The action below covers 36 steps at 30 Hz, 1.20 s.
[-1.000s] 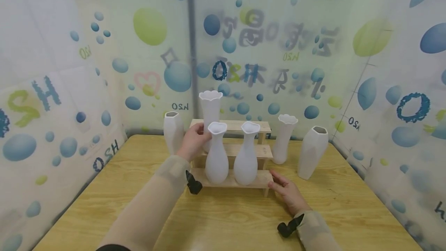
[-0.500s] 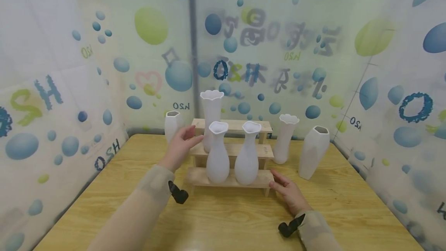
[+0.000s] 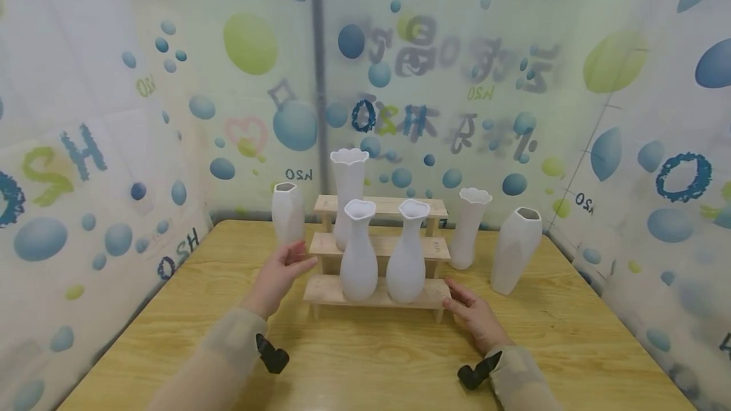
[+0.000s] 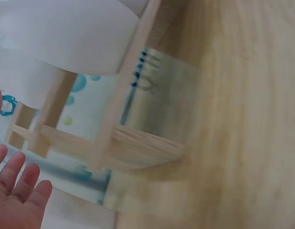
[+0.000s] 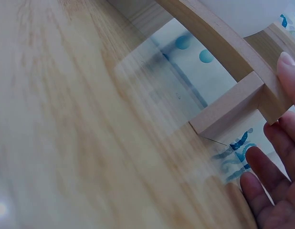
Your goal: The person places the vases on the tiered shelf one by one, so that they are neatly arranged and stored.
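A three-step wooden stand (image 3: 325,290) stands mid-table in the head view. Two white bulbous vases, one on the left (image 3: 359,259) and one on the right (image 3: 407,259), stand upright on its lowest step. Behind them a taller white vase with a scalloped rim (image 3: 349,182) rises from the middle step. My left hand (image 3: 275,278) is off the stand's left side, fingers apart and holding nothing; its fingers (image 4: 26,181) also show in the left wrist view. My right hand (image 3: 476,317) pinches the right end of the lowest step, thumb (image 5: 288,71) against the board and a finger under it.
A faceted white vase (image 3: 287,211) stands behind my left hand. To the right of the stand are a scalloped white vase (image 3: 469,227) and another faceted one (image 3: 516,249). Printed curtains (image 3: 485,144) enclose the wooden table (image 3: 365,366) at the back and sides.
My left hand has let go of the tall scalloped vase and drawn back to the left and towards me. That vase stays on the middle step. My right hand keeps its place.
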{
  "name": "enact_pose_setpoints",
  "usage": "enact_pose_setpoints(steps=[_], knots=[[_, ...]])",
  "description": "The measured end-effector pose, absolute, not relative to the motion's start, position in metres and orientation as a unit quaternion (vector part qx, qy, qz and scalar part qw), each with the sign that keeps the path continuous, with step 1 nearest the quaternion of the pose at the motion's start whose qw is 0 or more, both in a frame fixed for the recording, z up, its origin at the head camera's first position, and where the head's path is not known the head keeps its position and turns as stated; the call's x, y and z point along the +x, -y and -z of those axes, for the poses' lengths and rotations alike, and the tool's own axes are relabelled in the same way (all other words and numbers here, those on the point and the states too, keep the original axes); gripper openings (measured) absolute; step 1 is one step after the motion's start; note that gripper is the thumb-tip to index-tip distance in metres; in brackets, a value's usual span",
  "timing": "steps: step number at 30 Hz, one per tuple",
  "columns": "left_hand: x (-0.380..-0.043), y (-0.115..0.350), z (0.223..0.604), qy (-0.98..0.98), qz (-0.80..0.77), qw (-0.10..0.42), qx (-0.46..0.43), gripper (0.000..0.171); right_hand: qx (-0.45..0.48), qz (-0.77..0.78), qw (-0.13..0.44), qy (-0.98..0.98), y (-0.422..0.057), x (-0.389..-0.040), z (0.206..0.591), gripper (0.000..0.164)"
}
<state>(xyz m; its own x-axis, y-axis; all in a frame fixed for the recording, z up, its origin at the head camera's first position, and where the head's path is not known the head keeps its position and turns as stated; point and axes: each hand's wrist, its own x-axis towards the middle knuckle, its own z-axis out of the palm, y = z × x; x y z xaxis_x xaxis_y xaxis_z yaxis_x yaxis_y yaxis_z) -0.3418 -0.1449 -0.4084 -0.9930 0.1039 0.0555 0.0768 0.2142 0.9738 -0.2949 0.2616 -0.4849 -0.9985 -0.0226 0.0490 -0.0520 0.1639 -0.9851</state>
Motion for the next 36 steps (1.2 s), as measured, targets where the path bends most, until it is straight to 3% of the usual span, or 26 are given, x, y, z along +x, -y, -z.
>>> enact_pose_setpoints(steps=[18,36], knots=[[-0.334,0.155,0.469,-0.751,-0.648,0.101,0.081,0.077,0.027,-0.644,0.008,0.764,-0.257,-0.294,0.482,0.06],[-0.334,0.158,0.48,-0.74,-0.652,0.114,0.117,0.074,0.014,-0.647,0.006,0.762,-0.261,-0.293,0.482,0.062]])
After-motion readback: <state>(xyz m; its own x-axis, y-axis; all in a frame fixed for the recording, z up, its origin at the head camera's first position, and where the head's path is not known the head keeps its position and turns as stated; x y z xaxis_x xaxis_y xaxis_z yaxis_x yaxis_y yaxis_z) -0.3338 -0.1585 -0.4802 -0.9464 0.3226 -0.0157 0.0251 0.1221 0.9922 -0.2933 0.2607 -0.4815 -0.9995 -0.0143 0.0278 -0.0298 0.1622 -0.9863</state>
